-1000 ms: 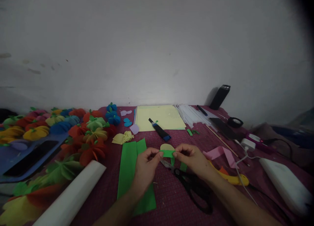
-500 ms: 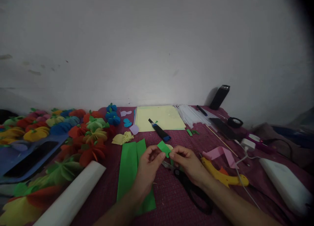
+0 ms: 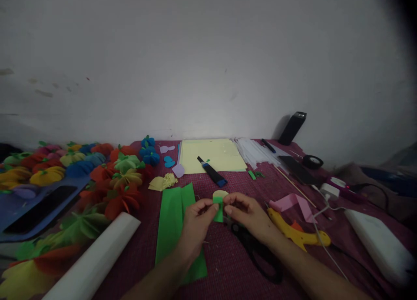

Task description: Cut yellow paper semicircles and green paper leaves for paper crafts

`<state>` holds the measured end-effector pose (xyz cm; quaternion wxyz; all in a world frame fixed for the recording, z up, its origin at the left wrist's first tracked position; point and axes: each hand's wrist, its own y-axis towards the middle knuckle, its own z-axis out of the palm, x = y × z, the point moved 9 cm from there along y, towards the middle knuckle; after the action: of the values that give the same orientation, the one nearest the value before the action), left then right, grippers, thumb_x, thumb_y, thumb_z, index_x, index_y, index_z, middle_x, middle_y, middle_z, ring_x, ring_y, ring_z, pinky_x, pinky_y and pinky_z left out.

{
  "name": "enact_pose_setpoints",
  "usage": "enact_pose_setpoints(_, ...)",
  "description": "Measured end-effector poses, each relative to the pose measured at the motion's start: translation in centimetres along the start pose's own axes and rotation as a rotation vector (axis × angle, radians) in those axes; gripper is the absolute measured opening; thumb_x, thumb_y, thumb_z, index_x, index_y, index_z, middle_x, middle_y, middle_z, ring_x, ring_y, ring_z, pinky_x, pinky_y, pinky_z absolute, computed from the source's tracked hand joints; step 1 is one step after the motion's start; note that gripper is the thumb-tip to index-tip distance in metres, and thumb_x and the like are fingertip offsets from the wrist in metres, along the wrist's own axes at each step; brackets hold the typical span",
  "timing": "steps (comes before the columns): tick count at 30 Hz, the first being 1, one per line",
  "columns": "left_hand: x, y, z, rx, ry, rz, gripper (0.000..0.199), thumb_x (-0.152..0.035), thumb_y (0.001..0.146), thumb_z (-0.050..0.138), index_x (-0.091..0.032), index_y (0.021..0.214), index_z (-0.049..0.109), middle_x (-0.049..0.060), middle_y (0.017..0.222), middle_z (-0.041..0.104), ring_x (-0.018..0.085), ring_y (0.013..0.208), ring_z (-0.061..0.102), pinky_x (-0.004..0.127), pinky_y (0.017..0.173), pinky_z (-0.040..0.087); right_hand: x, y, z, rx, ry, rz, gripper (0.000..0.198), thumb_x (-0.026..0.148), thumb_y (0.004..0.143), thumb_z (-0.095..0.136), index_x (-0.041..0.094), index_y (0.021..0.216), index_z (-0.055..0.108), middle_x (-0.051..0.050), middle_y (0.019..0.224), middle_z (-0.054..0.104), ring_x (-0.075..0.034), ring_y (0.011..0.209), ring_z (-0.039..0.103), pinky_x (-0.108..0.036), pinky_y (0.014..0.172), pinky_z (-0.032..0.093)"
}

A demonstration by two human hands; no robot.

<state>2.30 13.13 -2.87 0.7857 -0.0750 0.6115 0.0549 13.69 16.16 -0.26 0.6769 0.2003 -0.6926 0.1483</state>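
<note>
Between my fingertips is a small piece of green paper, upright above the table. My left hand pinches its left edge between thumb and fingers. On the opposite edge, my right hand has thumb and finger closed together at the paper. Just behind it a rounded pale yellow paper piece shows partly. Black-handled scissors lie under my right hand, their blades mostly hidden. Long green paper strips lie beneath and left of my left hand.
Several colourful paper pumpkins crowd the left side, near a white paper roll. A cutter knife lies by pale yellow sheets. At right are a yellow glue gun, pink paper strip and white cable.
The green piece has turned from slanted to upright and lowered slightly. My fingers have shifted their hold on it, and more of the pale yellow piece shows behind.
</note>
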Motion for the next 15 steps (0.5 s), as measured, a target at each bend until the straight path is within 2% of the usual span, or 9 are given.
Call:
enact_pose_setpoints(3,0.2,-0.2,1.0,0.083,0.13,0.0,0.017,-0.03,0.068,0.064,-0.015,0.062,0.063,-0.003,0.056,0.049,0.01,0.056,0.04,0.023,0.055,0.031,0.3,0.1,-0.6,-0.039,-0.06,-0.032,0.017,0.032,0.069,0.064,0.017,0.075,0.059,0.003,0.066,0.054,-0.01,0.059,0.048,-0.022,0.055,0.038)
enact_pose_setpoints(6,0.5,-0.2,1.5,0.111,0.196,-0.011,0.018,-0.032,0.068,0.062,-0.015,0.061,0.062,-0.003,0.055,0.048,0.01,0.054,0.038,0.023,0.053,0.029,0.2,0.2,-0.9,-0.048,-0.158,-0.07,0.017,0.033,0.072,0.062,0.017,0.068,0.061,0.003,0.061,0.054,-0.011,0.058,0.047,-0.023,0.055,0.038)
enact_pose_setpoints(11,0.7,-0.2,1.6,0.137,0.177,-0.016,0.02,-0.034,0.069,0.063,-0.015,0.066,0.062,-0.001,0.061,0.052,0.011,0.058,0.039,0.023,0.056,0.03,0.3,0.1,-1.1,-0.053,-0.172,-0.078,0.022,0.035,0.074,0.061,0.015,0.063,0.061,0.002,0.059,0.054,-0.01,0.057,0.045,-0.023,0.055,0.036)
enact_pose_setpoints(15,1.0,-0.2,1.4,0.142,0.182,-0.041,0.023,-0.035,0.069,0.064,-0.015,0.06,0.059,-0.004,0.054,0.044,0.01,0.054,0.034,0.022,0.052,0.026,-0.3,0.2,-1.0,-0.038,-0.116,-0.026,0.027,0.038,0.072,0.063,0.015,0.06,0.059,0.005,0.053,0.047,-0.008,0.051,0.039,-0.021,0.05,0.032)
